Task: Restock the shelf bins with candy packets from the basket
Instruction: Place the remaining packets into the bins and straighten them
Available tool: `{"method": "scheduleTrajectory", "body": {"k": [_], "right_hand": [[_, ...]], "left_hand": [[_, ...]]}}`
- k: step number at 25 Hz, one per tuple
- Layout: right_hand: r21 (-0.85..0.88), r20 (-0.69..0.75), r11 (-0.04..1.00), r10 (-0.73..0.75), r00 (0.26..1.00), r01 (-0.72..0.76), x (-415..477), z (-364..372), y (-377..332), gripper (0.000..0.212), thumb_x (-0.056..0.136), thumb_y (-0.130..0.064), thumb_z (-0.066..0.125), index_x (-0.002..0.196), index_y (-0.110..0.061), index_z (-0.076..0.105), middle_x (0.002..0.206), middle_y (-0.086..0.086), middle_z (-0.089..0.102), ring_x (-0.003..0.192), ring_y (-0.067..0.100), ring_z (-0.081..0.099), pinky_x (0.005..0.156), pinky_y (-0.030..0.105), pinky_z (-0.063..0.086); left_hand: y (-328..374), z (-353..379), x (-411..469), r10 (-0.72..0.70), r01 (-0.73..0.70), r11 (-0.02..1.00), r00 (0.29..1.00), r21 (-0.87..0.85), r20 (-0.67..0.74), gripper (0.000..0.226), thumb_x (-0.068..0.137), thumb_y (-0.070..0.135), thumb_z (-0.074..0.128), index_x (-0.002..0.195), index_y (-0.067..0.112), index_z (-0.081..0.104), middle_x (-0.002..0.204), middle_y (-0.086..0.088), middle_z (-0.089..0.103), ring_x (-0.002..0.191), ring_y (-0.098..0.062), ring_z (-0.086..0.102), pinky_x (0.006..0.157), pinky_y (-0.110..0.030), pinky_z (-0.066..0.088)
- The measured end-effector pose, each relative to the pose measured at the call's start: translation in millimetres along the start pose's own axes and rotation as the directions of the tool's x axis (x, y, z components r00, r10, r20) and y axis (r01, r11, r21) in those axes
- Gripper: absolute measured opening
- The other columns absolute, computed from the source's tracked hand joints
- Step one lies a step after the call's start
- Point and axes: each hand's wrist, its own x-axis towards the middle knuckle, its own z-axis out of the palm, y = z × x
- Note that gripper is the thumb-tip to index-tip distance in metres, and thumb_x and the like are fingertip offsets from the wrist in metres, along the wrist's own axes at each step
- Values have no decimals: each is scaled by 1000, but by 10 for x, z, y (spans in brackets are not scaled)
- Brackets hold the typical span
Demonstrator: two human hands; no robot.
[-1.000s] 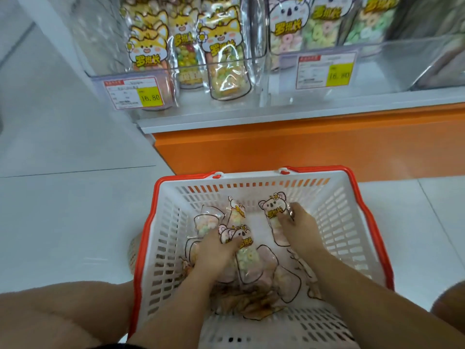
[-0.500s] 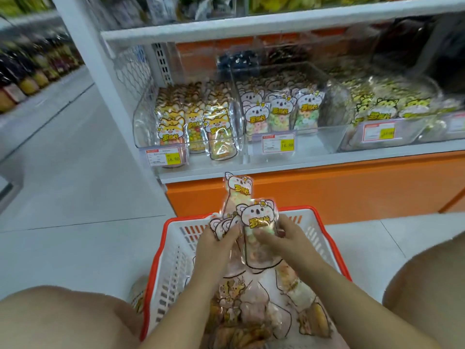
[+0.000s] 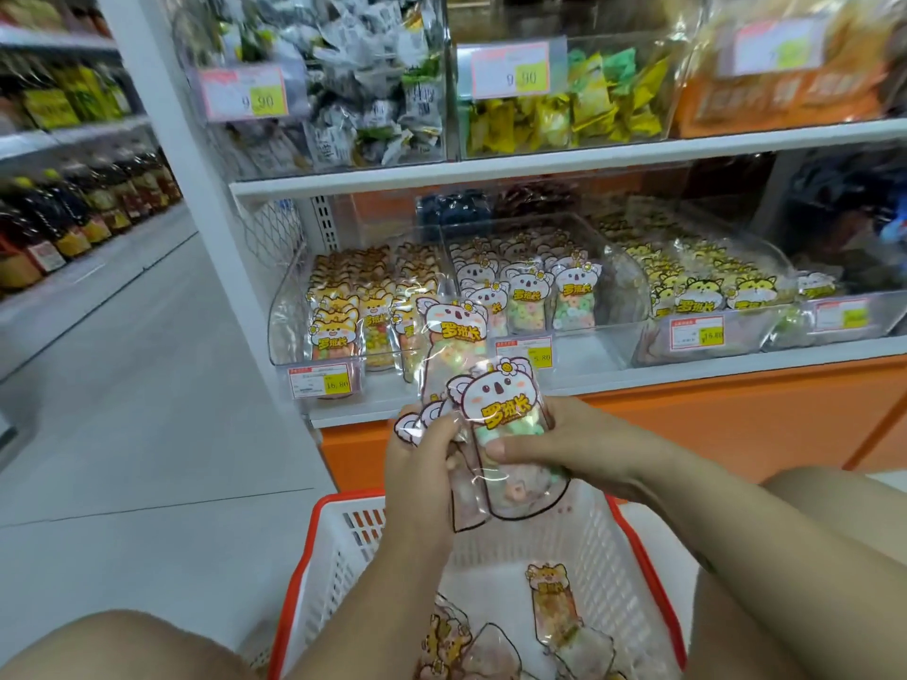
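Koala packets, a small fanned bunch, are held up above the basket and in front of the lower shelf, not yet in any bin. The left hand is curled round the bunch's left edge, and the right hand grips the front packet with its thumb laid across the clear window. The matching koala bin sits just behind and above the bunch. It already stands well stocked in rows, though there looks to be room at its front. To its left is the fox bin, to its right the cat bin, both also holding plenty. Down in the basket lie several loose packets, at least some of them fox-printed; how many lie under the arms cannot be told. By my reading the task is partway through: this bunch has been gathered and needs placing, and the basket's remainder needs sorting into its bins afterwards.
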Motion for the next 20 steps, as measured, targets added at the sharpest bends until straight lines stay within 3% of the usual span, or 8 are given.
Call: {"method": "scheduleTrajectory", "body": {"k": [4, 6, 8, 10, 14, 16, 20], "right_hand": [[-34, 20, 999, 5, 1000, -4, 72, -120, -132, 29, 85, -22, 76, 114, -16, 71, 109, -1, 76, 104, 15, 71, 98, 32, 52], [-72, 5, 997, -24, 1000, 24, 124, -183, -213, 28, 84, -25, 77, 111, -18, 73, 108, -5, 76, 104, 11, 71, 98, 30, 51], [-108, -18, 993, -53, 998, 51, 168, -260, -307, 24, 84, -24, 77, 107, -20, 73, 105, -8, 76, 100, 7, 71, 94, 26, 51], [-118, -24, 989, -90, 996, 87, 222, -364, -386, 23, 84, -23, 77, 106, -20, 73, 104, -9, 76, 100, 6, 71, 91, 23, 51], [-103, -77, 984, -156, 985, 148, 313, -665, -504, 7, 83, -21, 78, 88, -21, 72, 84, -14, 76, 84, 0, 70, 74, 13, 49], [-96, -103, 981, -181, 978, 171, 360, -869, -510, 11, 83, -23, 79, 86, -18, 70, 75, -16, 74, 78, -2, 68, 69, 10, 48], [-31, -149, 987, -163, 975, 160, 444, -1166, -404, 19, 81, -26, 82, 95, -15, 73, 87, -7, 77, 90, 10, 73, 75, 16, 50]], "left_hand": [[20, 188, 134, -81, 76, 992, 995, -98, -50, 15, 89, 20, 67, 99, 10, 72, 85, -7, 76, 77, -21, 75, 69, -35, 59], [23, 269, 237, -162, 152, 972, 986, -178, -42, 49, 79, 44, 75, 120, 16, 70, 109, -13, 75, 99, -32, 73, 90, -55, 56], [98, 389, 305, -205, 199, 946, 979, -254, 3, 76, 67, 67, 79, 127, 21, 68, 122, -14, 70, 112, -37, 68, 100, -60, 49], [175, 519, 397, -224, 234, 927, 972, -292, 69, 90, 56, 75, 80, 127, 20, 68, 126, -15, 68, 115, -37, 66, 103, -60, 46], [360, 714, 659, -159, 242, 906, 955, -348, 250, 74, 81, 67, 54, 128, 11, 68, 125, -19, 68, 118, -37, 64, 108, -56, 43], [469, 780, 857, -148, 271, 908, 921, -319, 361, 71, 90, 62, 44, 133, 9, 63, 131, -20, 64, 124, -37, 60, 108, -52, 43], [530, 970, 1268, -229, 313, 943, 856, -113, 463, 54, 93, 33, 51, 135, 0, 58, 135, -24, 60, 126, -39, 57, 103, -51, 48]]}}
